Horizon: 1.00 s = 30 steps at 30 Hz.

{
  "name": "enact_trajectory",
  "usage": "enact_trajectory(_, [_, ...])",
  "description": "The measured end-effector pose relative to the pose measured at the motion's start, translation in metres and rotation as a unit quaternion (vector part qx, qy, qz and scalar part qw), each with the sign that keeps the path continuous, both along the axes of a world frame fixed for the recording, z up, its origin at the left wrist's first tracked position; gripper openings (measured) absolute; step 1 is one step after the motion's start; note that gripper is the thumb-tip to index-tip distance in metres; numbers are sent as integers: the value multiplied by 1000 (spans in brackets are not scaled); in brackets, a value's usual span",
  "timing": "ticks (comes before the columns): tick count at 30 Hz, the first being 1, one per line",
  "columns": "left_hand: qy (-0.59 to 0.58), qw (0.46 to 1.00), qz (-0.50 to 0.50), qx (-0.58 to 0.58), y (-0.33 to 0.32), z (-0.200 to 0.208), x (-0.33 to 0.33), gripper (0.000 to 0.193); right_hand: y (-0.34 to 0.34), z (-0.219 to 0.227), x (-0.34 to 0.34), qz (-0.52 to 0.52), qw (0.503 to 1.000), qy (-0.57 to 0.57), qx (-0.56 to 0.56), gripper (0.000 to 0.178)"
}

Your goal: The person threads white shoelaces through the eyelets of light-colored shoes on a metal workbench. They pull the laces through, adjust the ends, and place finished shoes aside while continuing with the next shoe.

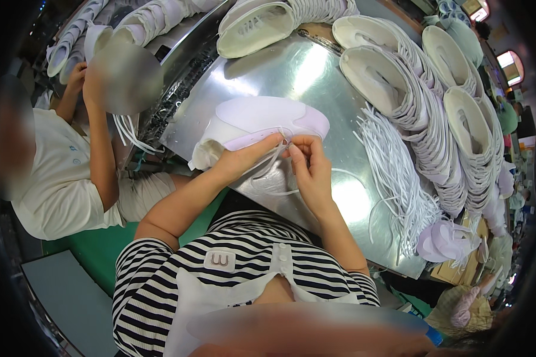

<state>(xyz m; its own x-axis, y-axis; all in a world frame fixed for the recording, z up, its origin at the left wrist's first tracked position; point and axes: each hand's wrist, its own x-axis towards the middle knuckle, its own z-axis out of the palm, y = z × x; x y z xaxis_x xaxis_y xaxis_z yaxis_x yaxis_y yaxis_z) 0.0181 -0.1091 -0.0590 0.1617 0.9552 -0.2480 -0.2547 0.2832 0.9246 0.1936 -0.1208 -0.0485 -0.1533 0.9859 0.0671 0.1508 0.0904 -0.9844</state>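
A white and pale-lilac shoe upper (pixel 262 116) lies on its side on the shiny metal table (pixel 256 71), its toe to the right and its heel opening to the left. My left hand (pixel 247 156) rests against its near side, thumb and fingers closed by the eyelet edge. Beside it my right hand (pixel 309 163) pinches a white shoelace (pixel 274 157) close to the eyelets. Part of the lace loops down over the table between my hands, and a loose length curves out to the right. My left fingers are partly hidden behind the upper.
A bundle of white shoelaces (pixel 393 184) lies to the right. Long nested stacks of white shoe uppers (pixel 378 77) line the far and right sides. Several lilac pieces (pixel 441 241) sit at the right corner. A co-worker in a white shirt (pixel 65 172) handles uppers on the left.
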Motion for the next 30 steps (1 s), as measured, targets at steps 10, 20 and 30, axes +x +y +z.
enact_trajectory(10, [21, 999, 2, -26, -9, 23, 4, 26, 3, 11, 4, 32, 996, 69, -55, 12])
enact_trajectory(20, [399, 841, 59, 361, -32, -26, 19, 37, -11, -2, 20, -37, 998, -13, -55, 14])
enact_trajectory(30, [276, 920, 11, 279, -45, -53, 25, 43, -3, -11, 26, 20, 978, -209, 9, 12])
